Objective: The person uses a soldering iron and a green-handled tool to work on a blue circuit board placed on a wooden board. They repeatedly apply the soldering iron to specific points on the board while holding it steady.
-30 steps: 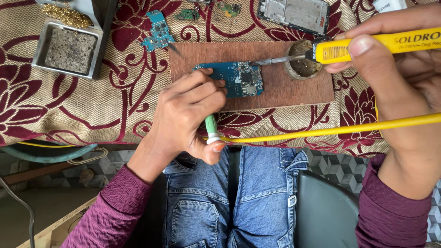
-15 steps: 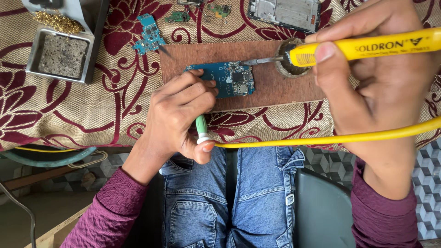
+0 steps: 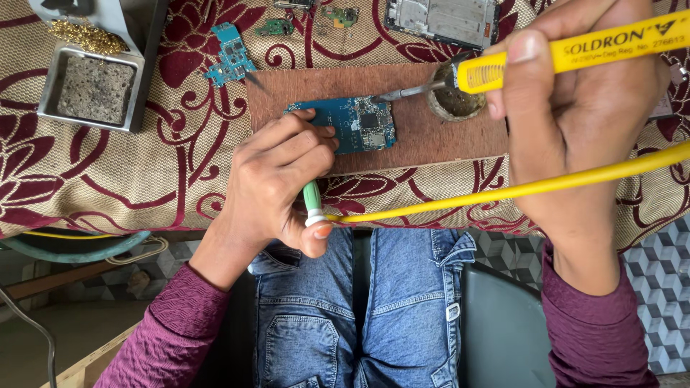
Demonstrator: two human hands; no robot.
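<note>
- The left hand [image 3: 277,179] presses its fingertips on the blue circuit board [image 3: 352,123] and grips a green-handled tool [image 3: 312,201] in the palm.
- The board lies on a brown wooden board [image 3: 402,144], at 12 o'clock from the left hand.
- The right hand [image 3: 582,122] is clenched around a yellow soldering iron [image 3: 575,50]; its metal tip is at 3 o'clock of the circuit board, beside a small round tin [image 3: 453,100].

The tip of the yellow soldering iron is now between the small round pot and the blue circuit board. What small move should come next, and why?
Probably a short move of the iron's tip left and down onto the blue circuit board. The right hand holds the yellow soldering iron with its tip just beside the round pot, close to the board's edge, while the left hand pins the board on the wooden block.
</note>
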